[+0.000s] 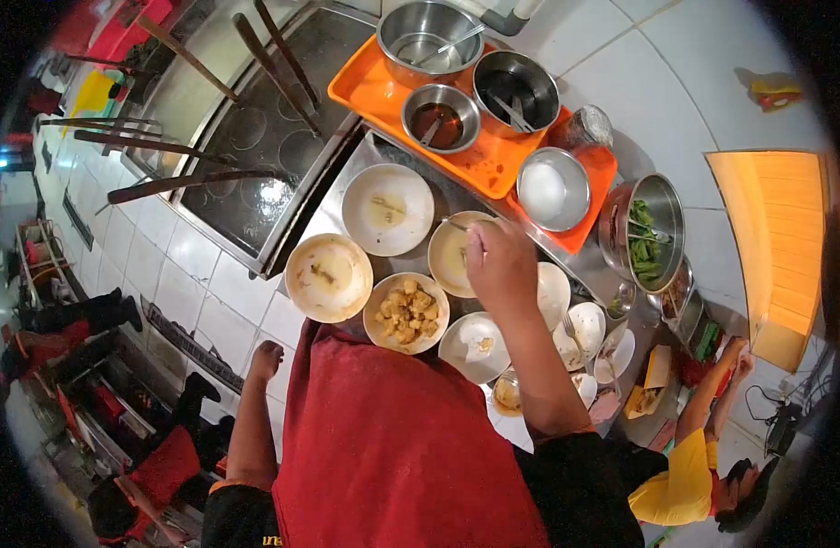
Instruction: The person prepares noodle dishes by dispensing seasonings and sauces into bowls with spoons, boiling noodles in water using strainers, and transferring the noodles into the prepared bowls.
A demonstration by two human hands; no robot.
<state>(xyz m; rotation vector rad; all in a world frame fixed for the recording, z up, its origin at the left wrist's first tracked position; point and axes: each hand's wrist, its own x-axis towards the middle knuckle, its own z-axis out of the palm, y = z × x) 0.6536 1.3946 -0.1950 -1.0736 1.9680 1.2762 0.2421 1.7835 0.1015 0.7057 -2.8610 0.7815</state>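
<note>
My right hand [500, 265] is closed on a thin metal spoon [453, 223], held over a white bowl [447, 260] with a pale yellowish layer inside. Left of it, another white bowl [374, 192] holds a little liquid and seasoning. A third white bowl [301, 290] has brown and dark bits in it. Close to my red apron [393, 429], a bowl of brown food chunks [409, 315] stands beside a bowl with a small pale heap [461, 358]. My left hand [267, 360] hangs low at my side, fingers curled, with nothing visible in it.
An orange tray [493, 173] carries steel bowls of dark sauces and a white substance [548, 187]. Greens fill a steel bowl [646, 242] at right. Long wooden handles [201, 183] stick out of a cooker [283, 119]. A person in yellow [676, 484] stands at right.
</note>
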